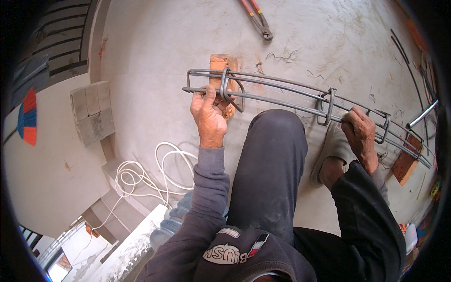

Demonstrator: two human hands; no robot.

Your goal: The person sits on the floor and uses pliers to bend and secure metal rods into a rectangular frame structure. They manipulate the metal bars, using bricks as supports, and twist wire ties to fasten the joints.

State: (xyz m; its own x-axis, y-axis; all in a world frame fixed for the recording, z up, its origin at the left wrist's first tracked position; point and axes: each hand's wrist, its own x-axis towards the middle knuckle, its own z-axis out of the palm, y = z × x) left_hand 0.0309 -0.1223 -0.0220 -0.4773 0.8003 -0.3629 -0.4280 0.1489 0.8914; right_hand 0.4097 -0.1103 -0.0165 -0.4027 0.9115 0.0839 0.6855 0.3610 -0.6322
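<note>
A long steel rebar cage [282, 97] lies across the view in front of my knees, its bars joined by several bent stirrups [331, 107]. My left hand [209, 114] grips a bar close to the cage's left end, thumb on top, beside a stirrup [224, 84]. Further right, my right hand [360, 127] is closed around the bars between two stirrups. An orange-brown brick [219, 62] sits under the left end, and another brick [406, 164] is under the right end. What the left fingertips touch behind the bar is partly hidden.
Red-handled cutters [260, 22] lie on the concrete floor at the top. Scraps of thin wire [283, 56] are scattered nearby. To the left are stacked grey blocks [93, 113], a coiled white cable [133, 176] and a striped broom-like head [28, 117]. Loose bars [405, 58] lie far right.
</note>
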